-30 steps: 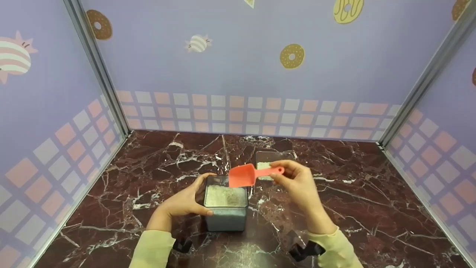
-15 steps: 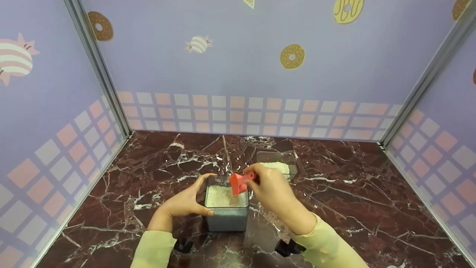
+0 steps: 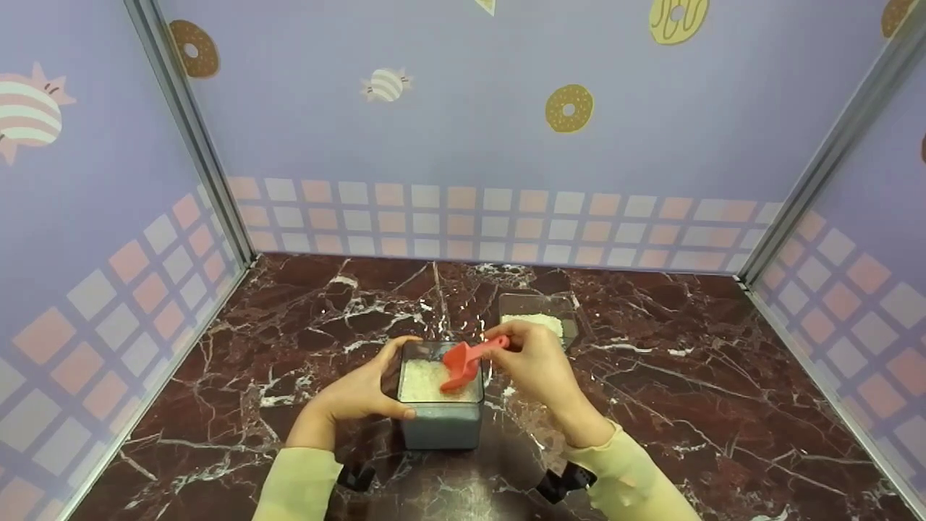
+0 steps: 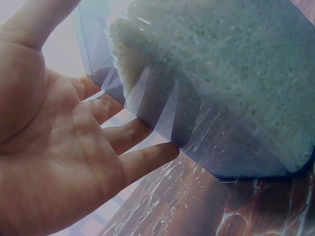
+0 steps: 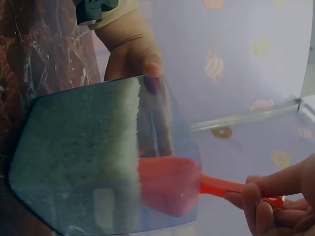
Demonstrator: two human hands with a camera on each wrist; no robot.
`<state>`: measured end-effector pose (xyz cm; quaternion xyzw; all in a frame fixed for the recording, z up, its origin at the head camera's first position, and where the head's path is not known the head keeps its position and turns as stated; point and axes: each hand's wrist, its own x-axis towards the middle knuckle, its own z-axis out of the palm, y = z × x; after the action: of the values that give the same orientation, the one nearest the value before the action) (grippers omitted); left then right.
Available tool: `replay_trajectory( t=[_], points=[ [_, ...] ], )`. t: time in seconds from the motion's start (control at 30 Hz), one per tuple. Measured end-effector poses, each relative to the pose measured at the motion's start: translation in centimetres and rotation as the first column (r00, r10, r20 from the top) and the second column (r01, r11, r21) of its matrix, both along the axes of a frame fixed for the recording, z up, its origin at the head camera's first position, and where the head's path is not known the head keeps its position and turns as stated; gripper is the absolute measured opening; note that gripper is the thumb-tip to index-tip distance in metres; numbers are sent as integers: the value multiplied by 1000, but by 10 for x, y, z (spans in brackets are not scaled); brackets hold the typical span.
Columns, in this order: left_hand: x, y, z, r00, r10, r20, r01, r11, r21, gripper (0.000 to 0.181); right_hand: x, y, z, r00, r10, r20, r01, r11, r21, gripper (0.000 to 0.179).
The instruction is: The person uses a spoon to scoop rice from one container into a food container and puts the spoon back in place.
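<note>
A see-through square container (image 3: 441, 428) filled with white rice (image 3: 419, 380) stands on the table in front of me. My left hand (image 3: 359, 394) holds its left side, thumb at the near wall and fingers round the back. With my right hand (image 3: 539, 365) I pinch the handle of a red scoop (image 3: 461, 364). In the right wrist view, the scoop's blade (image 5: 170, 179) is inside the container with its tip at the rice surface. The left wrist view shows my left fingertips (image 4: 167, 148) against the clear wall.
A smaller clear box (image 3: 518, 304) with some rice in it stands behind, partly hidden by my right hand. Loose grains lie scattered on the dark red marbled table (image 3: 687, 405). Patterned purple walls (image 3: 463, 130) enclose the table at the back and sides.
My right hand has brought the scoop left and down from above the container's right rim, turning and tilting its blade into the rice. The left hand and container have stayed put.
</note>
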<state>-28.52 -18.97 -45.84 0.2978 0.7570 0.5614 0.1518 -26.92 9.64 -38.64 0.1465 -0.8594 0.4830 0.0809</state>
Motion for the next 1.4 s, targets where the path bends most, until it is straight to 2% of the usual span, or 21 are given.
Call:
replay_trajectory(
  t=[0.23,0.37,0.5,0.73,0.9,1.0,1.2,1.4],
  points=[
    [0,0,0,1000,-3,6,3,1000,22,102,-11,5,-19,991,48,123,-24,981,-194,21],
    [0,0,0,1000,-4,-5,4,1000,15,102,-14,3,-23,983,76,165,-33,968,-248,24],
    [0,0,0,1000,4,-16,-4,1000,-2,102,-16,0,-26,980,98,173,-47,960,-275,24],
    [0,0,1,1000,-6,4,6,1000,11,103,-18,-7,-32,972,144,184,-76,940,-333,24],
    [0,0,1,1000,6,-7,-6,1000,-8,103,-18,-9,-34,969,157,191,-89,942,-324,26],
    [1,0,1,1000,16,-11,-16,1000,-21,104,-20,-9,-36,962,156,222,-75,939,-336,27],
    [1,0,2,1000,26,2,-26,999,-28,105,-24,-7,-39,943,193,272,-62,903,-426,29],
    [1,0,2,999,30,-12,-31,998,-47,105,-28,-2,-42,934,202,296,-50,891,-452,30]
  ],
)
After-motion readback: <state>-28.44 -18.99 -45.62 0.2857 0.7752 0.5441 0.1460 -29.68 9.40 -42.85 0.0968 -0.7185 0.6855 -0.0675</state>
